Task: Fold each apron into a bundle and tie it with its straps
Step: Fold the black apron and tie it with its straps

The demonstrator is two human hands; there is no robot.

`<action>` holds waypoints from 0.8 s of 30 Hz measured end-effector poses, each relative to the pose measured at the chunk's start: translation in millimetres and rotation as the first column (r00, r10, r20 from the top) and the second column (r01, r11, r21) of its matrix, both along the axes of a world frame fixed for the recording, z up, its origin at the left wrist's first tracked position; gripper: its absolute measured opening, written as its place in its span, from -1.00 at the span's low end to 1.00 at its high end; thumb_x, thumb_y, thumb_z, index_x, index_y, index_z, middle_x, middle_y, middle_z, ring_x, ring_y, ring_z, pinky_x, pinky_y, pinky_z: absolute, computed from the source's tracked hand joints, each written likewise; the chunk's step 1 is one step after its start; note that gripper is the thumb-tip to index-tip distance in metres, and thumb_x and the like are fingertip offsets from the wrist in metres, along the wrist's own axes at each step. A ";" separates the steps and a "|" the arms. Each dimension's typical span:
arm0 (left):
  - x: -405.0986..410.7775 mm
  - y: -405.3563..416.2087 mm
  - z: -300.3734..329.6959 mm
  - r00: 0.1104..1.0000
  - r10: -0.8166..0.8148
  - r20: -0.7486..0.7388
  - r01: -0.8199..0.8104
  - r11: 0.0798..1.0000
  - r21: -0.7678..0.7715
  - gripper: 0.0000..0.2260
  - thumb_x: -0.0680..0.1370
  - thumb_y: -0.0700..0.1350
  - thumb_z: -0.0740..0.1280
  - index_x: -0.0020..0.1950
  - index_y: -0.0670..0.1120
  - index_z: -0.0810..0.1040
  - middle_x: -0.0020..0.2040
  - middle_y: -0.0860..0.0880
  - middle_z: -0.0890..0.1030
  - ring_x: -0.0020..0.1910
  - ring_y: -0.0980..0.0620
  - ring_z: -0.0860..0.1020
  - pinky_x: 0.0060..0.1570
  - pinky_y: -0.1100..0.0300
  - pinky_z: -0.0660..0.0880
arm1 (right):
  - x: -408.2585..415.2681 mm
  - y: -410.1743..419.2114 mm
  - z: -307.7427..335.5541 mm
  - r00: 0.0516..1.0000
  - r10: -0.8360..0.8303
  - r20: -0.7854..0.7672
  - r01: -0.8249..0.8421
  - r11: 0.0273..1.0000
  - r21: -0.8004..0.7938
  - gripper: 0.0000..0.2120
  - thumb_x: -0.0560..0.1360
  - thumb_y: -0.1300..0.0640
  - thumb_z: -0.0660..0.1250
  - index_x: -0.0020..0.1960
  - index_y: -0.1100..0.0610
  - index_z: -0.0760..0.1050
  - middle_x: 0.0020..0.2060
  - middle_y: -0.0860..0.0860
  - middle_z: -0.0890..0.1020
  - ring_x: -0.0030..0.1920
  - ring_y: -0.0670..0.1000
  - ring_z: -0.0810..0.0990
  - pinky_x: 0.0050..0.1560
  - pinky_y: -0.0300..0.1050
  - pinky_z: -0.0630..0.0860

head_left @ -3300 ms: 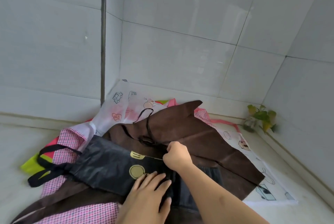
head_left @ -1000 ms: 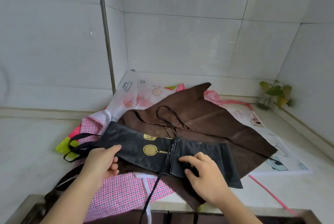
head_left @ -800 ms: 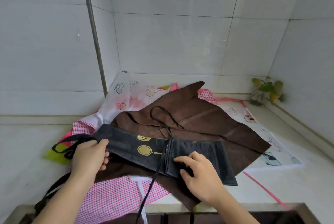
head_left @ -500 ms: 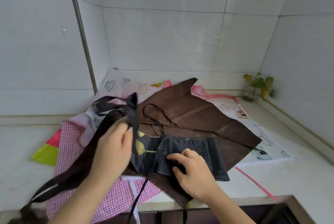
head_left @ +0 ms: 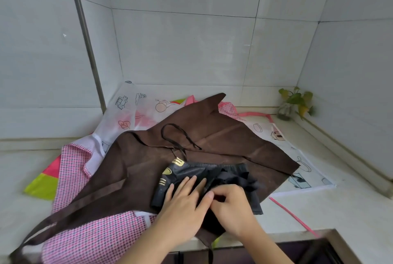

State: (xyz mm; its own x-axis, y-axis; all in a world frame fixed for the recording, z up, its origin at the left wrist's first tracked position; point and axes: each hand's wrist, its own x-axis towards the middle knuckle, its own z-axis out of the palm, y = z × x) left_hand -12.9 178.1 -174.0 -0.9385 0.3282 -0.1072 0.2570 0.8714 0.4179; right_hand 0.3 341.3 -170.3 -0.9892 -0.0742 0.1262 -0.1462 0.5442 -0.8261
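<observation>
We are pressing our left hand [head_left: 184, 194] flat, fingers straight and released, on the folded black apron with gold utensil prints [head_left: 192, 175], which is lying on top of the spread brown fabric apron [head_left: 212, 142] near the front edge of the pale stone table [head_left: 319, 212]. Our right hand [head_left: 230, 204] is sitting just beside the left, its fingers curled and pinching dark cloth at the bundle's right half, though we cannot tell whether that cloth is a strap or a fold of the apron itself. The thin black strap loop [head_left: 176, 136] is lying loose on the brown apron behind the bundle. We judge that we are in the folding step for the black apron: it is already narrowed to a short packet, but nothing is tied round it yet. The next move is calling for a steady press from the left hand while the right gathers the straps, wraps them round the packet and knots them. Beneath, a pink checked apron [head_left: 89, 240] and a white printed plastic apron [head_left: 131, 106] are waiting unfolded, toward the left and back edges, and a small leafy plant in a glass [head_left: 294, 102] is standing at the back right corner.
</observation>
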 end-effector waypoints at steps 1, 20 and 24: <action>0.7 0.6 -0.1 1.000 0.014 -0.004 -0.014 1.000 -0.020 -0.40 0.66 0.35 -0.20 0.69 0.21 -0.05 0.71 0.16 -0.09 0.66 0.16 -0.22 0.64 -0.07 -0.24 | 2.4 -0.9 3.0 1.000 0.010 -0.029 -0.011 0.999 -0.045 -0.85 0.38 0.27 0.28 -0.30 0.12 0.58 -0.40 0.04 0.61 -0.34 -0.04 0.51 -0.26 0.03 0.47; -7.2 -42.7 25.5 0.964 0.254 -0.081 -0.211 0.911 0.354 -0.57 0.65 0.12 0.24 0.53 0.19 0.37 0.54 0.14 0.27 0.57 0.05 0.17 0.53 0.04 0.20 | -28.3 -4.6 20.2 0.912 -0.264 0.315 0.366 0.871 -0.329 -0.72 0.50 0.35 0.44 0.12 0.10 0.49 -0.05 0.11 0.69 -0.30 0.05 0.67 -0.33 -0.15 0.62; -33.9 -67.5 19.2 0.846 0.531 -0.033 -0.487 0.798 0.354 -0.50 0.66 0.03 0.33 0.54 -0.13 0.35 0.44 -0.11 0.47 0.40 -0.13 0.43 0.32 0.00 0.45 | -22.0 -2.6 18.7 0.925 -0.226 0.306 0.327 0.882 -0.339 -0.62 0.50 0.42 0.31 0.14 -0.02 0.53 -0.07 0.06 0.69 -0.22 0.06 0.65 -0.31 -0.19 0.57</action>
